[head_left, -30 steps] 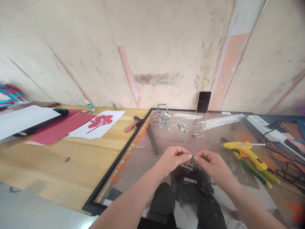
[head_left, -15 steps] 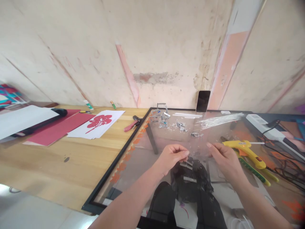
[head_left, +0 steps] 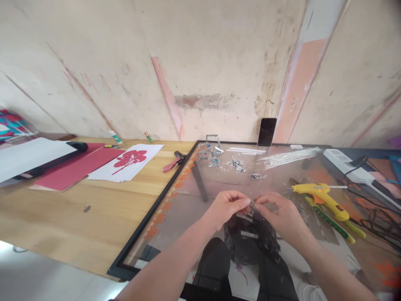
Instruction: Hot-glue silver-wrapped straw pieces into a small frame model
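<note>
Above the glass tabletop (head_left: 175, 242), my left hand (head_left: 230, 205) is closed in a pinch, thumb against forefinger. My right hand (head_left: 278, 213) pinches too, its fingertips meeting those of the left. Whatever sits between the fingertips is too small to name. Beyond the hands lie a small heap of silvery scraps (head_left: 238, 164) and another silvery bit (head_left: 258, 176). A bundle of thin silver wires (head_left: 290, 159) is spread behind them. To the right of my right hand rest a yellow glue gun (head_left: 322, 196) and green-handled pliers (head_left: 332, 223).
White glue sticks (head_left: 246, 151) lie near the back edge, beside small silvery wire frames (head_left: 214, 152). A phone (head_left: 266, 131) leans on the wall. At right is a white power strip (head_left: 347, 167) with black cables. Leftward, paper with a red flower (head_left: 130, 161) lies on the wooden table (head_left: 62, 217).
My right hand has moved left, and its fingertips now meet those of my left hand. My left hand has barely moved.
</note>
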`<state>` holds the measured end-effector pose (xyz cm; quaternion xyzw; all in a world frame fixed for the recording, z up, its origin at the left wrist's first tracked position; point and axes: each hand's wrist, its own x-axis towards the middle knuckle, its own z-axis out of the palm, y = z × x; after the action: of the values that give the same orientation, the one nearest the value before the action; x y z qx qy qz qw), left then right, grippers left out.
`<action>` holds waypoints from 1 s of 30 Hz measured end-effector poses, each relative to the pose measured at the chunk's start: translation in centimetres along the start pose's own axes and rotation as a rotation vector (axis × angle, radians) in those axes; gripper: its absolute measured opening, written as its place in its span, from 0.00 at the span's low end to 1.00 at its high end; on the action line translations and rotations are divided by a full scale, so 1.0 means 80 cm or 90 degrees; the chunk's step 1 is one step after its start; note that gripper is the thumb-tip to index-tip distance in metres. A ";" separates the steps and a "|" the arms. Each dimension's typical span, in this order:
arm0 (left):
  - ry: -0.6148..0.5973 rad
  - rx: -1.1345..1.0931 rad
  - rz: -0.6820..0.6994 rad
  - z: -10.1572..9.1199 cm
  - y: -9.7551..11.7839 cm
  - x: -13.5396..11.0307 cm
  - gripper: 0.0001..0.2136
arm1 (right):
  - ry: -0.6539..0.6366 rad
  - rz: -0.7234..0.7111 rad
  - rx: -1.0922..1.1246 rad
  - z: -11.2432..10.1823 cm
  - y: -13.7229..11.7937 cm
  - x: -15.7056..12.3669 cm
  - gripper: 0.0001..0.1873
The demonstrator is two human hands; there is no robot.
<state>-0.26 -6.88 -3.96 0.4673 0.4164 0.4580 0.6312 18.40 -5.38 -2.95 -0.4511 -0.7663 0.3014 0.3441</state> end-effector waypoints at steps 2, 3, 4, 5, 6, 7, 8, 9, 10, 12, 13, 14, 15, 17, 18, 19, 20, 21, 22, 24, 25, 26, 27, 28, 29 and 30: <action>-0.010 -0.015 -0.001 -0.002 0.000 0.000 0.15 | -0.006 0.000 0.003 -0.002 0.000 0.000 0.05; -0.014 -0.023 -0.001 -0.002 0.000 0.000 0.16 | -0.009 0.002 0.003 -0.003 0.000 0.000 0.05; -0.017 -0.030 -0.001 -0.003 0.000 0.000 0.16 | -0.013 0.004 0.002 -0.004 0.000 0.000 0.05; -0.020 -0.033 -0.002 -0.004 0.000 0.000 0.17 | -0.016 0.005 0.001 -0.005 0.000 0.000 0.06; -0.022 -0.033 -0.003 -0.004 0.000 0.000 0.18 | -0.019 0.006 0.000 -0.005 -0.001 0.000 0.06; -0.024 -0.028 -0.003 -0.005 0.000 0.001 0.18 | -0.020 0.005 -0.001 -0.005 -0.001 0.000 0.06; -0.025 -0.019 -0.001 -0.005 -0.001 0.001 0.17 | -0.021 0.003 -0.003 -0.005 -0.001 0.000 0.06; -0.024 -0.011 0.001 -0.005 -0.001 0.001 0.17 | -0.022 0.000 -0.005 -0.005 -0.001 0.000 0.06; -0.024 -0.006 0.004 -0.005 -0.001 0.001 0.15 | -0.022 -0.003 -0.008 -0.004 -0.001 0.000 0.05; -0.023 -0.009 0.004 -0.005 -0.003 0.002 0.14 | -0.016 -0.008 -0.015 -0.004 -0.001 0.001 0.05; -0.023 -0.014 0.002 -0.005 -0.004 0.003 0.14 | -0.013 -0.010 -0.019 -0.003 -0.001 0.001 0.05; -0.022 -0.020 -0.001 -0.005 -0.005 0.003 0.14 | -0.012 -0.011 -0.023 -0.003 -0.001 0.001 0.05; -0.021 -0.024 -0.004 -0.005 -0.006 0.004 0.14 | -0.012 -0.012 -0.025 -0.003 -0.001 0.001 0.05; -0.017 -0.021 -0.003 -0.005 -0.008 0.004 0.13 | -0.014 -0.014 -0.028 -0.003 0.000 0.001 0.05; -0.017 -0.016 -0.003 -0.005 -0.009 0.005 0.13 | -0.017 -0.016 -0.028 -0.003 0.000 0.001 0.05; -0.018 -0.012 -0.003 -0.006 -0.010 0.005 0.13 | -0.020 -0.020 -0.028 -0.003 0.000 0.000 0.05; -0.019 -0.005 -0.003 -0.006 -0.010 0.005 0.13 | -0.023 -0.023 -0.027 -0.003 0.000 0.000 0.06; -0.020 0.003 -0.004 -0.006 -0.010 0.005 0.12 | -0.027 -0.026 -0.026 -0.003 0.000 0.000 0.06; -0.020 0.011 -0.004 -0.006 -0.010 0.004 0.12 | -0.030 -0.027 -0.026 -0.003 -0.001 0.000 0.06; -0.018 0.022 -0.005 -0.006 -0.010 0.004 0.12 | -0.038 -0.029 -0.027 -0.004 -0.002 -0.001 0.06; -0.017 0.023 -0.005 -0.006 -0.010 0.004 0.12 | -0.040 -0.030 -0.027 -0.004 -0.003 -0.001 0.06; -0.017 0.021 -0.005 -0.006 -0.009 0.004 0.12 | -0.041 -0.029 -0.027 -0.005 -0.003 -0.001 0.06; -0.018 0.017 -0.004 -0.006 -0.009 0.004 0.12 | -0.041 -0.027 -0.027 -0.005 -0.004 -0.001 0.06; -0.019 0.013 0.000 -0.006 -0.009 0.004 0.12 | -0.038 -0.025 -0.028 -0.005 -0.004 -0.001 0.06; -0.020 0.013 0.005 -0.006 -0.009 0.004 0.12 | -0.034 -0.023 -0.031 -0.005 -0.004 -0.001 0.06; -0.021 0.014 0.011 -0.006 -0.009 0.004 0.12 | -0.030 -0.020 -0.033 -0.005 -0.003 -0.001 0.05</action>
<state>-0.52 -6.59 -4.79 0.4853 0.4072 0.4511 0.6286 18.61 -5.49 -2.52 -0.4403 -0.7889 0.2866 0.3188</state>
